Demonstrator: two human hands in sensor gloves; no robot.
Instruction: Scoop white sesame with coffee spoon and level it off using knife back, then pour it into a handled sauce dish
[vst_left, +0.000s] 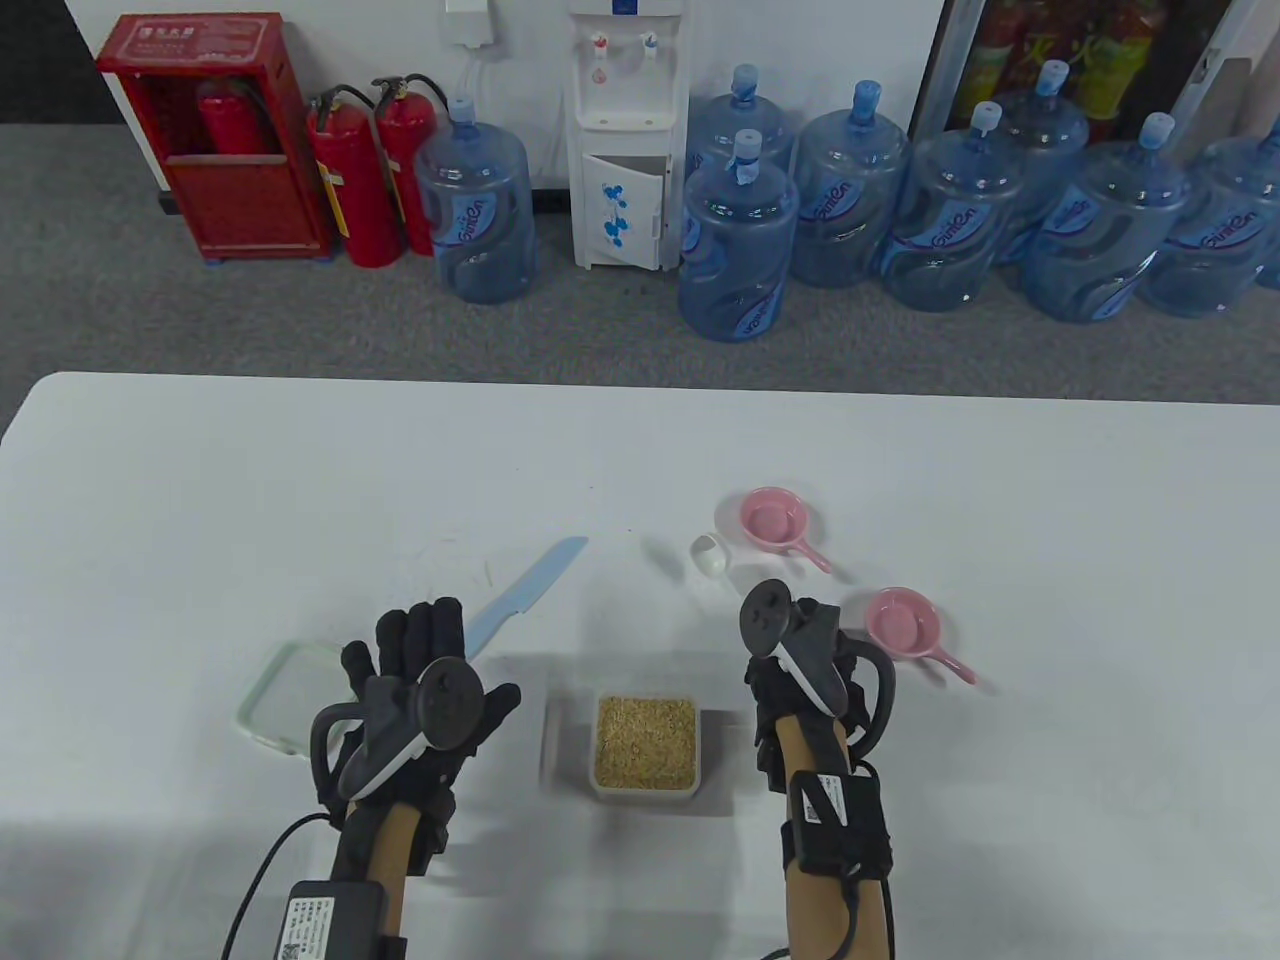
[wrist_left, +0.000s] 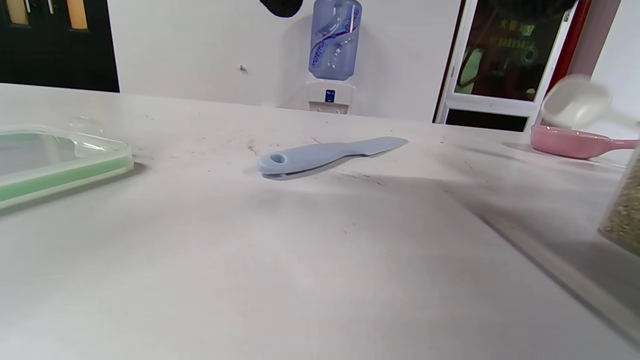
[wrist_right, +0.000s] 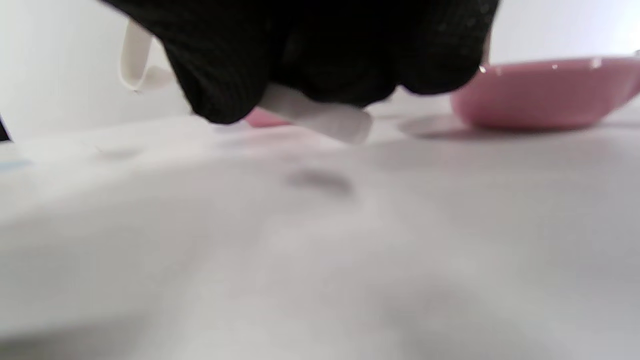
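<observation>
My right hand (vst_left: 775, 640) grips the handle of the white coffee spoon (vst_left: 708, 555); its empty bowl points far-left and hangs just above the table. In the right wrist view my curled fingers (wrist_right: 300, 50) wrap the spoon handle (wrist_right: 320, 117). The light blue knife (vst_left: 530, 590) lies flat on the table, seen untouched in the left wrist view (wrist_left: 325, 155). My left hand (vst_left: 425, 650) hovers over its handle end with fingers spread and straight. A clear box of sesame (vst_left: 645, 745) stands between my hands. Two pink handled sauce dishes (vst_left: 775, 520) (vst_left: 905, 620) sit empty on the right.
The box's clear, green-rimmed lid (vst_left: 290, 690) lies left of my left hand, also in the left wrist view (wrist_left: 55, 165). Beyond the far edge of the white table (vst_left: 300, 470) stand water bottles, a dispenser and fire extinguishers.
</observation>
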